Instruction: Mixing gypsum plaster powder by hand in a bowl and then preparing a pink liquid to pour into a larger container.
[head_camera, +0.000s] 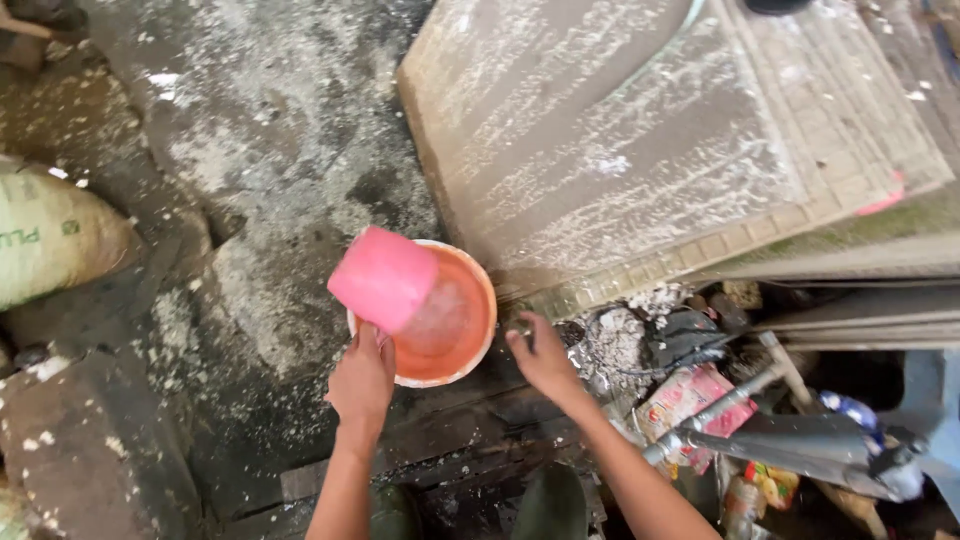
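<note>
The left hand (362, 382) is closed around the handle of a pink scoop cup (385, 278), which it holds tipped over an orange basin (452, 330). The basin sits on the wet, white-spattered floor (260, 170) just ahead of both hands and holds pale, cloudy liquid. The right hand (545, 358) rests beside the basin's right rim with its fingers loosely curled, thumb toward the rim; whether it touches the rim or only hovers by it cannot be told, and it holds nothing.

Beyond the right hand, a stack of large flat moulded slabs (650, 150), dusted white, overhangs the far side of the basin. To the right of the right hand lie grey rubble, a crumpled printed packet (690, 395) and a metal pipe frame (760, 425). Well to the left of the left hand lies a filled sack (55, 240).

The cup is tilted steeply, so its contents could splash past the rim onto the floor. The floor looks slick underfoot, and the basin is light enough that a nudge from either hand could slide or tip it. The slab edges close above leave little room to lift the cup.
</note>
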